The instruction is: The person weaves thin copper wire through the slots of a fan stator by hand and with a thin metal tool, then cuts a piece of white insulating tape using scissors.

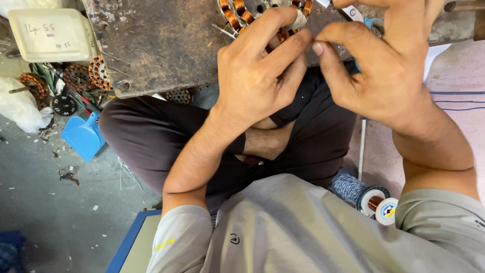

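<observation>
A worn, dark, scarred tabletop (161,45) sits low over a grey concrete floor (45,212), and the person sits cross-legged against its near edge in dark trousers and a grey shirt. At the far edge of the tabletop, partly cut off by the frame, lies a round motor stator (242,12) wound with copper coils. The left hand (257,76) reaches over it, its fingers (275,23) curled and pinched on something small at the stator's near rim; what they grip is too small to tell. The right hand (389,71) meets it from the right, thumb and forefinger pressed together just beside the left fingertips, again nipping something too fine to make out, perhaps a wire end. The two hands touch or nearly touch at the fingertips. On the floor at the left lie a blue plastic scoop (83,136), several more copper-wound stators (88,76) and a black toothed disc (64,105), with a cream plastic lid (50,35) beyond them and a white bag (20,108) at the far left. By the person's right knee, near the right side, lie two spools: one of pale striped thread (351,188) and one of copper wire (381,206). A blue-edged board (134,242) sits at the near left.
</observation>
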